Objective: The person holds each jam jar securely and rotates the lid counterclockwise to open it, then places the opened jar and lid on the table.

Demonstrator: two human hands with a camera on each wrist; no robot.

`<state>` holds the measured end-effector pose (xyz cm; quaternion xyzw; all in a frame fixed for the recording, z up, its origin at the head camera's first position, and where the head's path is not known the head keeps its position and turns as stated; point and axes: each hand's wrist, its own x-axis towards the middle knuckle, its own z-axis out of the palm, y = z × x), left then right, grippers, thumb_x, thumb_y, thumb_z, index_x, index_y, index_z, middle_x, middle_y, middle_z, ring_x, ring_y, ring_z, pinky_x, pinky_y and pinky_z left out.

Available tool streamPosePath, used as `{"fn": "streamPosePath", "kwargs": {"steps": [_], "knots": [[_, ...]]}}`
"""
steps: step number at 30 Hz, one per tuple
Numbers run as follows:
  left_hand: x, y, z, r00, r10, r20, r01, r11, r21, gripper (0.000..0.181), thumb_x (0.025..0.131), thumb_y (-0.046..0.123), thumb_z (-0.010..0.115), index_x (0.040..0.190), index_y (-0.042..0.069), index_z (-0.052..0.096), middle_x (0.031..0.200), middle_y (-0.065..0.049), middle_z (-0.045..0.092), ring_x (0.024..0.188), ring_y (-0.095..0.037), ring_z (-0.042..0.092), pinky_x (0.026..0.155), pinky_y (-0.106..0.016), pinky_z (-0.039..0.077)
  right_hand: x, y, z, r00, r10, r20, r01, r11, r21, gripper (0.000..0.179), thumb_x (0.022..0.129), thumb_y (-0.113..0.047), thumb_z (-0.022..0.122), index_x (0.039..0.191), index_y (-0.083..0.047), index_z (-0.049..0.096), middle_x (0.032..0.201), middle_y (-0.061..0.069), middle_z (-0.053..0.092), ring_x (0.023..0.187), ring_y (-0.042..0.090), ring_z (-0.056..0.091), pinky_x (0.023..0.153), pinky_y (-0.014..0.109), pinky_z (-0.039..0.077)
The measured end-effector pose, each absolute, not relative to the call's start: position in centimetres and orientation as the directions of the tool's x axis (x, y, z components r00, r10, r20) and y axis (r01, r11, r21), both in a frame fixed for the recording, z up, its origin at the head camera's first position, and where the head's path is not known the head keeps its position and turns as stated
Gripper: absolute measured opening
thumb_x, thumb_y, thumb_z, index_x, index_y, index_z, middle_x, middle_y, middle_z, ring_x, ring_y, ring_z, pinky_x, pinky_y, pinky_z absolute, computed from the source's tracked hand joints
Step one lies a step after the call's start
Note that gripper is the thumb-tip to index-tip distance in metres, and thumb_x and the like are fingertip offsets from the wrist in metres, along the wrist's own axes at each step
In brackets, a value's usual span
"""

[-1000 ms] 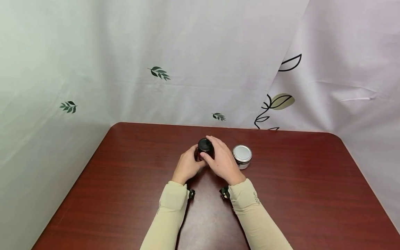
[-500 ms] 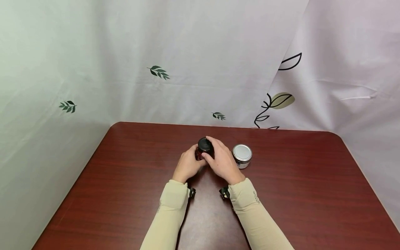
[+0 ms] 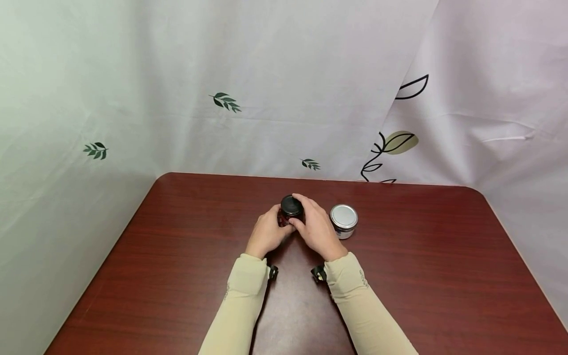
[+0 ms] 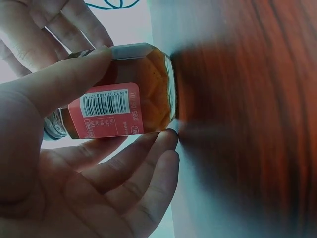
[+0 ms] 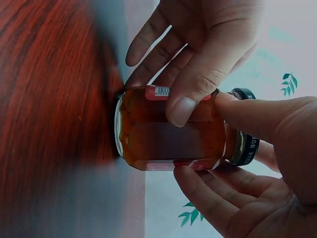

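Glass jar, filled with something amber-brown, stands upright on the red-brown table, between a person's two hands. It has a black lid on top and a pinkish-red label with a barcode printed on it.

From the left of the jar, the left hand has hold of its body: the left thumb lies across the near face, and the fingers bend round the side, spread only as wide as the glass between them. The right hand grips from the right of the jar, its thumb at the shoulder just under the lid and its fingers curved along the far side; whether its topmost finger touches the lid I can't make out.

Right of the jar, close by the back of the right hand, sits a small round tub with a silver lid. On the near side of the jar, two pale sleeves, left sleeve and right sleeve, run along above the tabletop. Behind the jar hangs a whitish curtain printed with leaves.
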<state>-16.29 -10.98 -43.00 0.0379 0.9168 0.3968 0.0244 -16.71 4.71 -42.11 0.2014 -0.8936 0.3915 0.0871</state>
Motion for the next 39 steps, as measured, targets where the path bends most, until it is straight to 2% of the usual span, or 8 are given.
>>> {"fn": "streamPosePath", "kwargs": {"steps": [9,18,24,27,34,39], "knots": [[-16.23,-10.90,-42.86,-0.995,0.098,0.020,0.082,0.687,0.722,0.049,0.089,0.021,0.078,0.133,0.008,0.061,0.098,-0.007,0.068,0.082,-0.021,0.061,0.076,-0.040,0.050,-16.86,4.67,-42.27,-0.893,-0.284,0.350,-0.450,0.607,-0.655,0.058,0.088,-0.009,0.078,0.141,-0.005,0.055,0.134,0.017,0.061,0.124,0.031,0.058,0.101,0.046,0.047],[-16.26,-11.14,-43.06,-0.993,0.101,0.064,0.116,0.674,0.730,0.048,0.088,0.021,0.080,0.132,0.012,0.064,0.099,-0.005,0.071,0.088,-0.021,0.065,0.080,-0.042,0.052,-16.87,4.52,-42.25,-0.884,-0.290,0.368,-0.466,0.621,-0.630,0.058,0.087,-0.009,0.079,0.140,-0.002,0.056,0.134,0.018,0.062,0.123,0.033,0.060,0.100,0.046,0.048],[-16.32,-11.36,-43.08,-0.994,0.083,0.065,0.104,0.674,0.731,0.048,0.087,0.023,0.081,0.132,0.016,0.065,0.096,-0.002,0.070,0.085,-0.019,0.064,0.078,-0.041,0.051,-16.75,4.42,-42.07,-0.883,-0.280,0.376,-0.466,0.620,-0.632,0.059,0.086,-0.009,0.080,0.140,-0.002,0.057,0.134,0.017,0.062,0.121,0.032,0.061,0.099,0.046,0.049],[-16.28,-11.38,-43.05,-0.994,0.079,0.070,0.105,0.671,0.734,0.051,0.087,0.023,0.081,0.134,0.016,0.063,0.101,-0.004,0.071,0.087,-0.021,0.063,0.080,-0.042,0.051,-16.64,4.47,-41.89,-0.882,-0.274,0.384,-0.468,0.612,-0.638,0.060,0.086,-0.010,0.080,0.140,-0.003,0.057,0.134,0.016,0.062,0.120,0.031,0.062,0.097,0.045,0.050],[-16.21,-11.40,-42.84,-0.987,0.092,0.131,0.159,0.650,0.743,0.060,0.086,0.025,0.081,0.140,0.014,0.059,0.122,-0.007,0.069,0.106,-0.024,0.065,0.090,-0.046,0.051,-16.76,4.67,-41.65,-0.879,-0.238,0.414,-0.469,0.591,-0.656,0.062,0.084,-0.011,0.082,0.141,-0.007,0.058,0.131,0.014,0.065,0.115,0.028,0.064,0.092,0.043,0.052],[-16.13,-11.47,-42.60,-0.984,0.106,0.142,0.177,0.622,0.763,0.060,0.087,0.023,0.081,0.141,0.016,0.057,0.121,-0.007,0.069,0.101,-0.022,0.067,0.086,-0.042,0.054,-16.76,4.73,-41.54,-0.878,-0.231,0.420,-0.472,0.569,-0.673,0.062,0.084,-0.011,0.082,0.141,-0.007,0.058,0.132,0.015,0.064,0.114,0.027,0.065,0.091,0.042,0.053]]}}
